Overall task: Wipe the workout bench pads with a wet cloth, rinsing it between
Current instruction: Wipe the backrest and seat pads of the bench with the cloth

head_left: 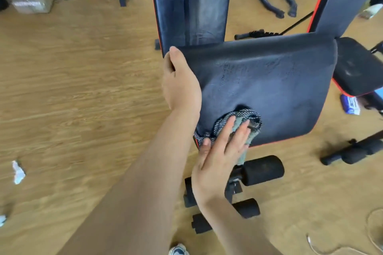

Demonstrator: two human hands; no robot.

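Plainly you're partway through: the upright back pad (192, 6) shows pale wet streaks down its face, and the seat pad (269, 85) has a damp, mottled sheen over most of its top, so both look wiped at least once. The seat's near-left corner is the patch in hand. The second bench (356, 68) on the right looks dull and dusty, so I'd judge it not yet done, and another rinse is probably due before you start it; no rinse water shows that I can be sure of. Your left grip (180, 80) is curled round the seat pad's left edge, thumb on top, steadying it. Your right grip (219, 151) lies flat with fingers straight, clasping nothing, pressing the cloth (250, 119) onto the pad. The cloth sits bunched directly under those fingers at the near-left corner, part of it hanging over the front edge.
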